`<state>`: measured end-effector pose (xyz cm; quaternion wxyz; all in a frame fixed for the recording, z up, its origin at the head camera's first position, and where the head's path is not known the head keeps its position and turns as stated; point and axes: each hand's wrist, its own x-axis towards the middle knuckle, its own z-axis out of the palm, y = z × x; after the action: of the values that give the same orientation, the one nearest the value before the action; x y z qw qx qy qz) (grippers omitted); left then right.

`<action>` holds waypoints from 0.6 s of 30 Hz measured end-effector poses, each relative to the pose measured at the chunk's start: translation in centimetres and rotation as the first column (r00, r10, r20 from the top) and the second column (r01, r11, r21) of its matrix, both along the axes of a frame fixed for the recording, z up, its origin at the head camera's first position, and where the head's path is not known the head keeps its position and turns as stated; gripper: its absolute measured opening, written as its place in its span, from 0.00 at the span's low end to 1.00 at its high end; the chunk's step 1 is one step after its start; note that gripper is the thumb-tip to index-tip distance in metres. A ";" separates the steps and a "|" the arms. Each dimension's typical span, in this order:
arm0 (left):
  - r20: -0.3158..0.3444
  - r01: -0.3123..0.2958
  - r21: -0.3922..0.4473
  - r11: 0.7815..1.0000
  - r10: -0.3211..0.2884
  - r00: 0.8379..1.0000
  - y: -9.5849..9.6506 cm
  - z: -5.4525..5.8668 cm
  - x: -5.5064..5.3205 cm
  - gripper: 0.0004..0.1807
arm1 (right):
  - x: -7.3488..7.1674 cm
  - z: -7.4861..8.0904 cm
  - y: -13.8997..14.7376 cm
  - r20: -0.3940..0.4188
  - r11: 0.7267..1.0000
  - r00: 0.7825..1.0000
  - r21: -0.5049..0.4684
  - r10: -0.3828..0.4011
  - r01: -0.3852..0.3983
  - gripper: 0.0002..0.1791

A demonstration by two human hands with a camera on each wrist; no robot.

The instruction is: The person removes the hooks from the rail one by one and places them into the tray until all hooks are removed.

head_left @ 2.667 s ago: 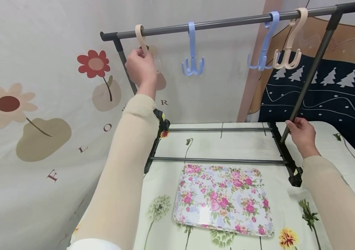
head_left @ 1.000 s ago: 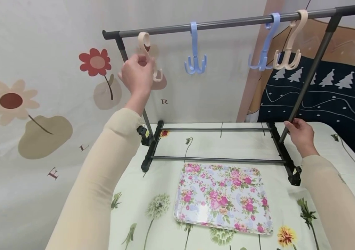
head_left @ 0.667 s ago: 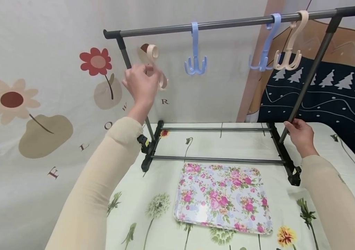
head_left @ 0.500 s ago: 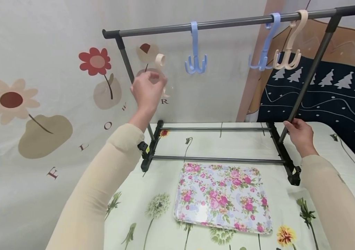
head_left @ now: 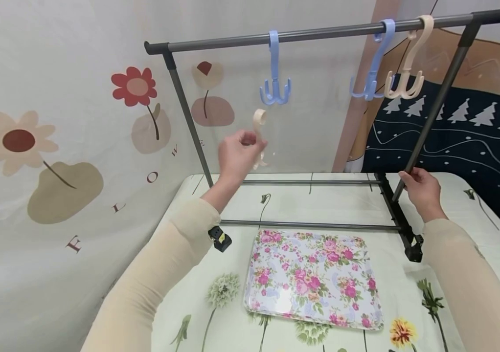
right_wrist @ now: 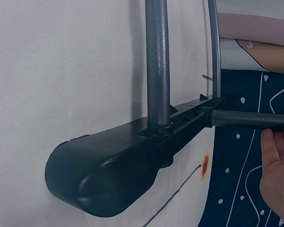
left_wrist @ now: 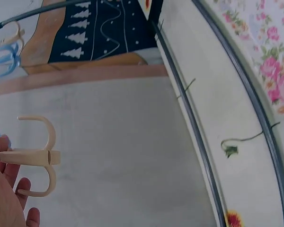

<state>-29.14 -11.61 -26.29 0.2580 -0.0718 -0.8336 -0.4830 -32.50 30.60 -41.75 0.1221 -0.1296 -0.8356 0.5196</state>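
Observation:
My left hand [head_left: 238, 155] pinches a beige multi-prong hook [head_left: 259, 120] by its stem, below the rack's top rail and clear of it. The left wrist view shows the curved prongs of this beige hook [left_wrist: 50, 157] beyond my fingers. My right hand [head_left: 423, 192] holds the right upright [head_left: 428, 117] of the dark metal rack near its foot. On the top rail [head_left: 320, 34] hang a blue hook [head_left: 274, 73] left of the middle, and a second blue hook [head_left: 373, 68] beside another beige hook [head_left: 410, 63] at the right.
A flower-patterned tray [head_left: 313, 278] lies on the floral tablecloth [head_left: 197, 303] in front of the rack. Two lower bars [head_left: 311, 225] cross between the rack's feet; the right foot [right_wrist: 113, 175] fills much of the right wrist view. A printed curtain hangs behind.
My left hand has lifted the beige hook off the left end of the top rail and brought it down and to the right. The right hand keeps its place on the upright.

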 end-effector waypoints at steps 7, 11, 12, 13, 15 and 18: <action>0.070 0.111 0.058 0.992 -0.115 0.991 2.1 -2.3 0.9 0.10 | 0.1 -0.1 0.1 -0.001 1.000 1.000 -0.010 0.004 -0.004 0.36; 0.079 0.159 0.080 0.984 -0.165 0.983 3.1 -3.6 1.5 0.10 | -0.5 -0.7 0.4 -0.015 0.998 1.000 -0.062 -0.020 0.019 0.34; 0.079 0.170 0.084 0.982 -0.177 0.981 3.4 -3.9 1.6 0.10 | -0.6 -1.0 0.6 -0.021 0.995 0.999 -0.089 -0.035 0.033 0.32; 0.082 0.179 0.088 0.980 -0.186 0.979 3.6 -4.2 1.8 0.09 | -0.7 -1.1 0.6 -0.025 0.995 0.999 -0.092 -0.039 0.036 0.32; 0.089 0.198 0.103 0.975 -0.207 0.974 4.1 -4.8 2.0 0.09 | -1.0 -1.3 0.9 -0.028 0.997 0.999 -0.075 -0.021 0.018 0.32; 0.109 0.217 0.135 0.967 -0.232 0.967 4.8 -5.6 2.3 0.08 | -1.0 -1.4 0.9 -0.029 0.995 0.999 -0.091 -0.038 0.035 0.32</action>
<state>-26.80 -6.83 -31.91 0.1533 -0.1196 -0.8034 -0.5627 -33.54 31.51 -43.10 0.1384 -0.1419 -0.8069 0.5565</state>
